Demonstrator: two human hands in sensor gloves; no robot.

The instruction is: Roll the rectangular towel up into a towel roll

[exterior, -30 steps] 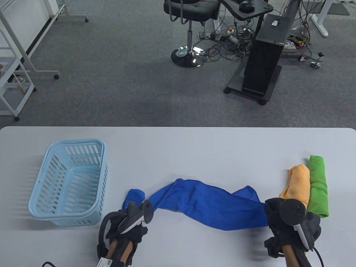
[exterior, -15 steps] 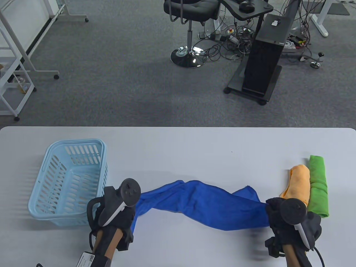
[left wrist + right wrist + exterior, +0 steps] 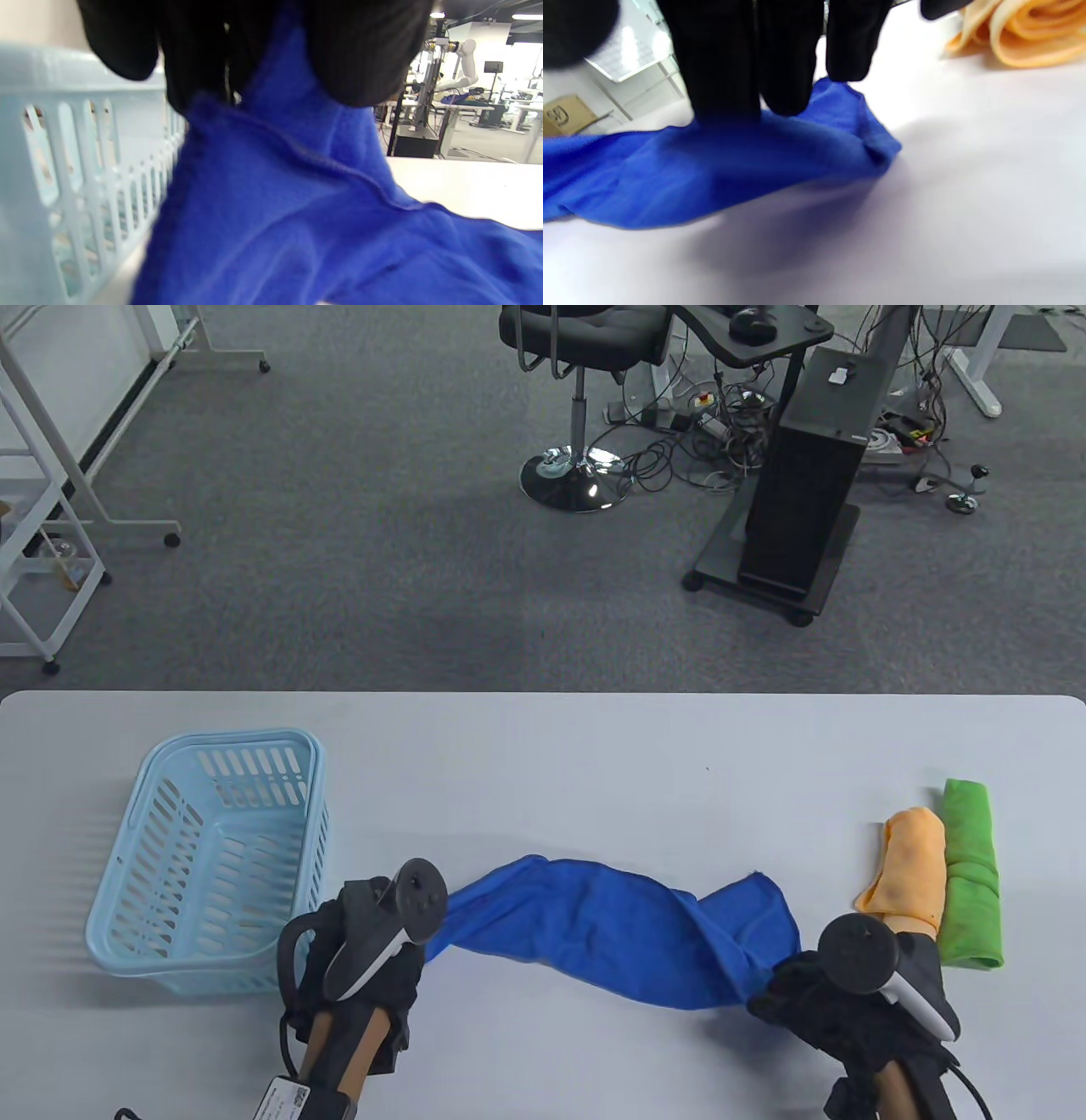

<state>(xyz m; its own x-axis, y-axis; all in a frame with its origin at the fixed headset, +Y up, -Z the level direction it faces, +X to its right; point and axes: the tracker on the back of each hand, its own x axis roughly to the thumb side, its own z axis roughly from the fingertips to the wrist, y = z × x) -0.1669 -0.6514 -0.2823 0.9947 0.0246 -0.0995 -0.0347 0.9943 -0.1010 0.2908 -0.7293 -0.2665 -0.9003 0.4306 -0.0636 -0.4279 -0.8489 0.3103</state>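
Observation:
A blue towel (image 3: 611, 929) lies stretched and twisted across the front of the white table (image 3: 543, 746). My left hand (image 3: 373, 959) grips its left end beside the basket; the left wrist view shows the cloth (image 3: 275, 212) held between my gloved fingers (image 3: 203, 51). My right hand (image 3: 814, 993) holds the towel's right end; in the right wrist view my fingers (image 3: 780, 63) press down on the cloth (image 3: 712, 169) near its corner on the table.
A light blue slotted basket (image 3: 212, 857) stands at the left, close to my left hand. An orange rolled towel (image 3: 912, 865) and a green rolled towel (image 3: 971, 874) lie at the right, just beyond my right hand.
My left hand took the towel's left end and pulled it left toward the basket. My right hand moved left and toward the front edge, so the towel's right end now bunches.

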